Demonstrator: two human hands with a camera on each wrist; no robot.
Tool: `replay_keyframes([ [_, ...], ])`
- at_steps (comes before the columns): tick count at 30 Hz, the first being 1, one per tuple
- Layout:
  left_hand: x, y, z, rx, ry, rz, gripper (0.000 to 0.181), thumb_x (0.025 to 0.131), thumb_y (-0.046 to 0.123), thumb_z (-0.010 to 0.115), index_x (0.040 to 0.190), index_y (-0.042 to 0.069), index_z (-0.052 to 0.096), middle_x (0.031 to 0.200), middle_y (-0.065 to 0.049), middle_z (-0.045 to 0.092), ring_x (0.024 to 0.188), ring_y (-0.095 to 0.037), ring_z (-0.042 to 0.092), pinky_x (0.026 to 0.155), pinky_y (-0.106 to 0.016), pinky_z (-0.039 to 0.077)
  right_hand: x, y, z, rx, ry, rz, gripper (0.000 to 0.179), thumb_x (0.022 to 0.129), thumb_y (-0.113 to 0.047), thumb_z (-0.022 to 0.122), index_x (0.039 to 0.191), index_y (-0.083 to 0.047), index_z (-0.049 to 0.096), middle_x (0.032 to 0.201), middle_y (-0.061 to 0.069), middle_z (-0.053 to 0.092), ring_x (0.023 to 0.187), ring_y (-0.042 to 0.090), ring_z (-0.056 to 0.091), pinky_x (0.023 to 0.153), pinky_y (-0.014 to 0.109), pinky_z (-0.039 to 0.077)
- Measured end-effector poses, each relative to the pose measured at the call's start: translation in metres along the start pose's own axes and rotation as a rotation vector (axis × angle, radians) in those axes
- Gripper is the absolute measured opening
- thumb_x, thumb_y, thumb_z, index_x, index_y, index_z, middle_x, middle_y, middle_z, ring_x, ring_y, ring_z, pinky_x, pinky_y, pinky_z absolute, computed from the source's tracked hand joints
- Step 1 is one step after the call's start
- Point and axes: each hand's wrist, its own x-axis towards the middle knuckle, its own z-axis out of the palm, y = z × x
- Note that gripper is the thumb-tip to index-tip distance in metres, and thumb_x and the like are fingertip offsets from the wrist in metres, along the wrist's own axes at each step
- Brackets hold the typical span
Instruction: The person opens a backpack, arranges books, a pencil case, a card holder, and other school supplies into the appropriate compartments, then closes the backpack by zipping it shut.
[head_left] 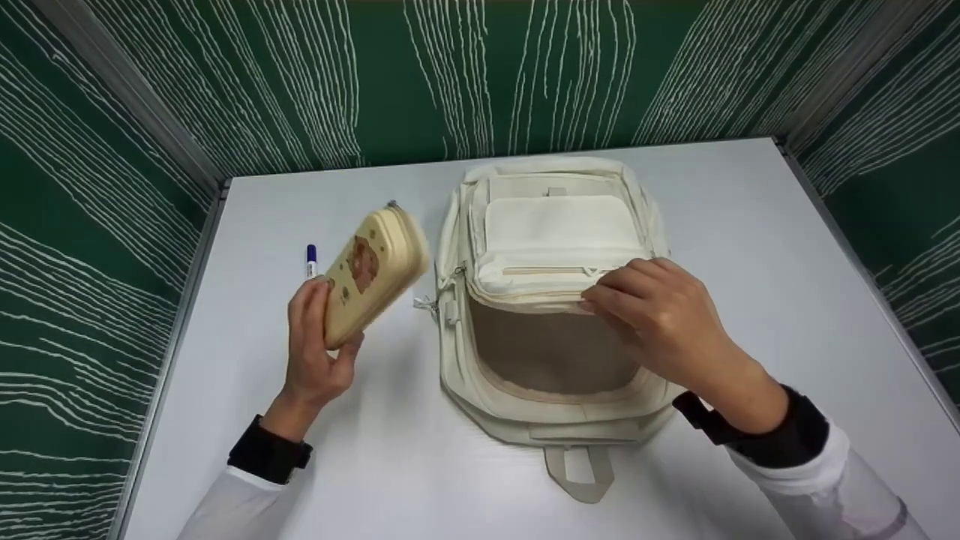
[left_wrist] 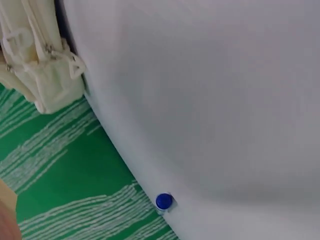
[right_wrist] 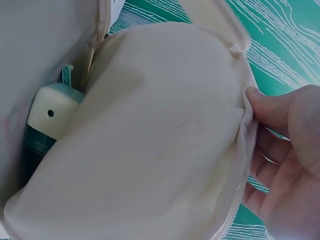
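Observation:
My left hand (head_left: 319,352) grips the lower end of a cream zippered pencil case (head_left: 367,277) with a brown cartoon print, held tilted above the table left of the backpack. Only a corner of the pencil case (left_wrist: 6,197) enters the left wrist view. A cream backpack (head_left: 461,375) lies on its back, its main compartment unzipped. With thumb and fingers, my right hand (head_left: 667,322) pinches the zippered edge of its front flap (right_wrist: 165,115) and holds it raised. Inside, the right wrist view shows a white and teal pencil sharpener (right_wrist: 55,110), partly hidden by the flap.
A white marker with a blue cap (head_left: 311,259) stands on the white table (head_left: 247,315), behind my left hand. The backpack's top handle loop (head_left: 600,487) points toward me. Green panels with white wavy lines (head_left: 390,82) enclose the table at the back and sides.

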Motion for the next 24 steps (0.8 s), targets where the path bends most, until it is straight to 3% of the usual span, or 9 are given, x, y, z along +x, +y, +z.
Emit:
replay_keyframes([
  [4,-0.003,0.013,0.014,0.031,-0.046,0.226,0.057,0.103,0.032,0.059,0.144,-0.005,0.044,0.138,-0.029,0.046,0.123,-0.038,0.049,0.112,-0.039,0.038,0.009,0.006,-0.002,-0.006,0.027,0.001,0.024,0.074,0.012,0.084,0.093,-0.002,0.078,0.085,0.009,0.071,0.075,0.029,0.065,0.063,0.046,0.046],
  [7,-0.004,0.022,0.025,0.044,-0.107,0.377,0.051,0.103,0.029,0.056,0.139,-0.006,0.048,0.133,-0.031,0.048,0.12,-0.042,0.051,0.109,-0.047,0.041,0.014,0.009,-0.004,-0.007,0.036,0.002,0.019,0.078,0.01,0.082,0.092,-0.002,0.078,0.084,0.008,0.071,0.074,0.029,0.064,0.063,0.046,0.046],
  [12,-0.001,0.039,0.047,0.068,-0.237,0.544,0.043,0.101,0.026,0.053,0.134,-0.002,0.054,0.131,-0.032,0.052,0.12,-0.044,0.055,0.1,-0.057,0.047,0.021,0.012,-0.007,-0.009,0.023,0.002,0.014,0.083,0.009,0.079,0.093,-0.001,0.078,0.085,0.009,0.071,0.074,0.029,0.064,0.063,0.045,0.045],
  [17,0.01,0.062,0.077,0.174,-0.357,0.566,0.049,0.097,0.024,0.051,0.141,0.003,0.052,0.134,-0.027,0.055,0.121,-0.04,0.056,0.102,-0.053,0.048,0.022,0.009,-0.009,-0.029,-0.012,0.001,0.013,0.084,0.007,0.08,0.094,0.0,0.078,0.086,0.011,0.071,0.076,0.03,0.064,0.065,0.045,0.047],
  [24,0.023,0.076,0.12,0.199,-0.514,0.445,0.061,0.09,0.02,0.059,0.148,0.003,0.052,0.139,-0.022,0.054,0.117,-0.036,0.055,0.096,-0.049,0.048,0.019,0.002,-0.008,-0.059,-0.033,-0.015,0.014,0.083,0.007,0.08,0.092,-0.002,0.077,0.085,0.011,0.071,0.075,0.031,0.063,0.064,0.044,0.047],
])
